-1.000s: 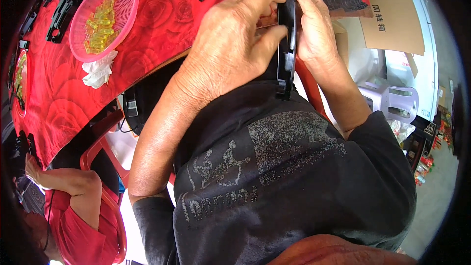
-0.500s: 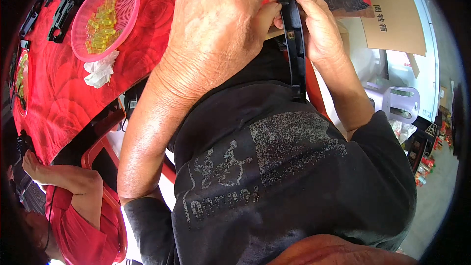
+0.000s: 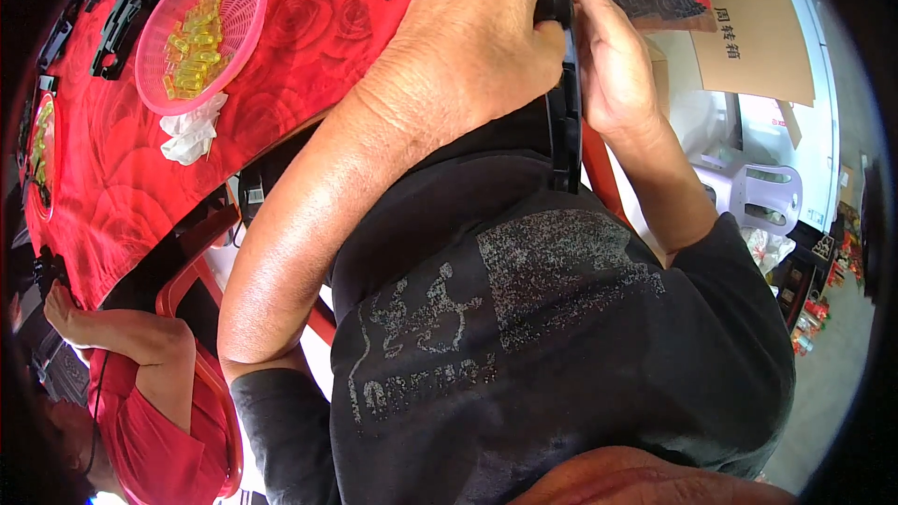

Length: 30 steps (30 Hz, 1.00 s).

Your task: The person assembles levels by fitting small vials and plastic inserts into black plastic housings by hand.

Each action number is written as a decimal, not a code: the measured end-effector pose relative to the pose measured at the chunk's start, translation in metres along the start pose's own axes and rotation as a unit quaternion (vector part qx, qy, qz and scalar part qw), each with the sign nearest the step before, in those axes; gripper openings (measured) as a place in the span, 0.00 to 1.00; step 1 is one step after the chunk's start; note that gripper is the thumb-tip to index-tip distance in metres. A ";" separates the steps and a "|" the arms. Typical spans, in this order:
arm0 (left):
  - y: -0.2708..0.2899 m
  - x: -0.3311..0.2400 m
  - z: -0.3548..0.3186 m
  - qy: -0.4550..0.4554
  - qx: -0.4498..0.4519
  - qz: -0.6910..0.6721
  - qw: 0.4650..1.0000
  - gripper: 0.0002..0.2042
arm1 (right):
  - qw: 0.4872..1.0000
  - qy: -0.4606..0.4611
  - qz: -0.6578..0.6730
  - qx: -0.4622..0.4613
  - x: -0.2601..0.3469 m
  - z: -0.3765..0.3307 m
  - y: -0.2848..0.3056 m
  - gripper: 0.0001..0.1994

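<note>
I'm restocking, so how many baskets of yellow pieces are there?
2: a pink basket on the tablecloth, left of the left hand, and another basket at the far left. Others may be hidden.

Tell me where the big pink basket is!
In the head view's upper left, the pink basket sits on the red tablecloth, beside a crumpled white wad.

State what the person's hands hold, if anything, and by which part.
A long black plastic strip: the left hand grips its upper part; the right hand lies along its right side.

Left hand (image 3: 496, 42) curled, right hand (image 3: 619, 70) close beside
</note>
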<state>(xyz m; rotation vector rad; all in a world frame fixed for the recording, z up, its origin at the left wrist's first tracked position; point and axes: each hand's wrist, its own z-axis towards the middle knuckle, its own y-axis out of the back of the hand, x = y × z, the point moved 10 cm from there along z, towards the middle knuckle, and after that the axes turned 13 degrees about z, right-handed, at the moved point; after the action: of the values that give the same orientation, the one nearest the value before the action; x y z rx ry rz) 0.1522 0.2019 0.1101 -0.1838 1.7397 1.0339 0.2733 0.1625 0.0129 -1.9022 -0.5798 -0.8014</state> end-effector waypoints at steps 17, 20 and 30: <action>0.012 0.030 -0.029 0.052 -0.175 -0.216 0.959 0.28 | 0.951 0.033 -0.219 0.214 -0.007 -0.057 -0.025 0.17; 0.003 0.041 -0.037 0.094 -0.165 -0.268 0.945 0.27 | 0.971 0.032 -0.149 0.185 -0.010 -0.052 -0.015 0.16; -0.016 0.019 -0.062 -0.131 -0.242 0.141 0.951 0.17 | 0.979 0.059 -0.107 0.161 -0.020 -0.054 -0.004 0.12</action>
<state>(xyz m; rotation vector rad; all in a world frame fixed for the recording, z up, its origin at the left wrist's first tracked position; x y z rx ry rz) 0.1098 0.1550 0.0895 -0.0995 1.2710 1.6119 0.2416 0.1142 0.0188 -1.5033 -0.7976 -0.8923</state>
